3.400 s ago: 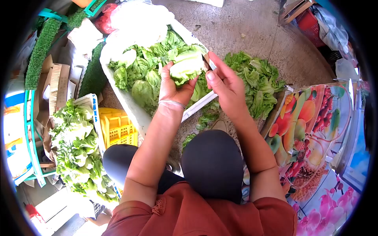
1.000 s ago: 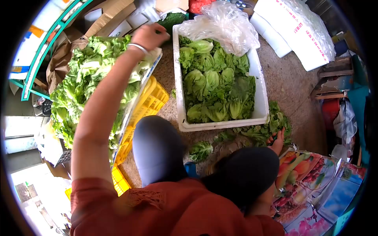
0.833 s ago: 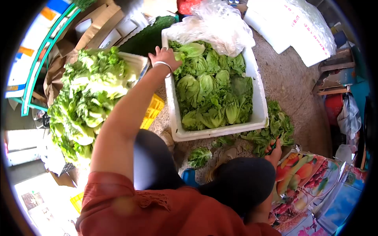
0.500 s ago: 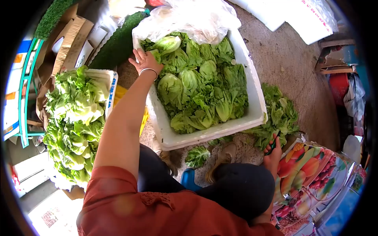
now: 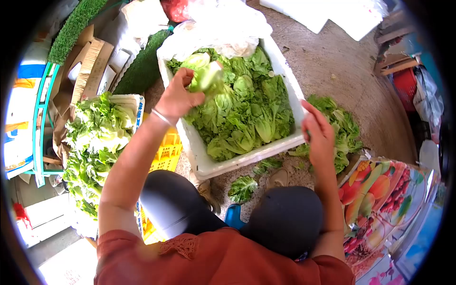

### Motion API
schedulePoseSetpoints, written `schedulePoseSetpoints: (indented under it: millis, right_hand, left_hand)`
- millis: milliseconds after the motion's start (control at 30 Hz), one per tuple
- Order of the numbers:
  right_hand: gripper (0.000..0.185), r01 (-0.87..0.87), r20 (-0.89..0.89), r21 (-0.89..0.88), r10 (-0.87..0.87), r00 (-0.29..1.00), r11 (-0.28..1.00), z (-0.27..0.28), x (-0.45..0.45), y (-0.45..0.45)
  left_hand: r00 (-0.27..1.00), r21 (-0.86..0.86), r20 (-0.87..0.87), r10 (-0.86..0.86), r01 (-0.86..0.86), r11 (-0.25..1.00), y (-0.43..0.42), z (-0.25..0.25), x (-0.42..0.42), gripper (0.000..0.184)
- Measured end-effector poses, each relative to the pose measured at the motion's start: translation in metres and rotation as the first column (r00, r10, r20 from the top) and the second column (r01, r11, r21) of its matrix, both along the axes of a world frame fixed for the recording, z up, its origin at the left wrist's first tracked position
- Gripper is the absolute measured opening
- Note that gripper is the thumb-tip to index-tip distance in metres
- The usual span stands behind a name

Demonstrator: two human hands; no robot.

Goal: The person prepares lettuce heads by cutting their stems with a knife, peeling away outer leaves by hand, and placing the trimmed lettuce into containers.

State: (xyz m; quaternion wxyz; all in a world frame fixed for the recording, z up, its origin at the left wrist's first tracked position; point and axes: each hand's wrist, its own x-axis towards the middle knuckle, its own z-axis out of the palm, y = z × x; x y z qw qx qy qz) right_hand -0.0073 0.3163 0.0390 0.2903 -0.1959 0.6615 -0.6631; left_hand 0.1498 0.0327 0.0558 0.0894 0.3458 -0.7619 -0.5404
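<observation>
My left hand (image 5: 178,97) is closed around a head of lettuce (image 5: 208,80), lifted over the upper left of a white foam box (image 5: 297,88). The lettuce is blurred, its pale cut end toward the top. More lettuce heads (image 5: 242,88) fill the box. My right hand (image 5: 319,128) is by the box's right wall, fingers curled round a small dark-handled knife (image 5: 308,135); most of it is hidden in the hand. Below that hand and to its right, loose lettuce leaves (image 5: 344,137) lie in a pile on the floor.
At left, a second white box (image 5: 138,102) is heaped with lettuce, beside a yellow crate (image 5: 168,151). Clear plastic (image 5: 223,23) covers the foam box's far end. A single leaf (image 5: 242,189) lies between my feet. A fruit-printed carton (image 5: 380,199) stands at right.
My left hand has taken up a head of lettuce from the box and raised it. My right hand has come up from beside my knee to the box's right wall.
</observation>
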Motion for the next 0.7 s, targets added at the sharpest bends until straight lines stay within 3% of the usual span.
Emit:
schedulePoseSetpoints:
  millis: [167, 267, 333, 700]
  right_hand:
    - [0.044, -0.294, -0.305, -0.122, 0.246, 0.920, 0.948, 0.048, 0.032, -0.020]
    - [0.045, -0.283, -0.318, -0.140, 0.228, 0.920, 0.949, 0.064, 0.043, -0.019]
    - [0.046, -0.274, -0.318, -0.130, 0.221, 0.922, 0.953, 0.069, 0.046, -0.016]
    - [0.044, -0.266, -0.312, -0.145, 0.211, 0.926, 0.953, 0.083, 0.058, 0.010]
  left_hand:
    - [0.971, 0.099, -0.195, -0.141, 0.163, 0.982, 0.082, 0.058, -0.001, 0.045]
    - [0.942, 0.011, -0.247, -0.226, 0.236, 0.972, 0.101, 0.061, 0.007, 0.051]
    - [0.945, 0.371, -0.306, -0.110, 0.225, 0.901, 0.117, 0.072, 0.010, 0.053]
    - [0.925, 0.331, -0.362, -0.114, 0.242, 0.912, 0.142, 0.086, 0.018, 0.041]
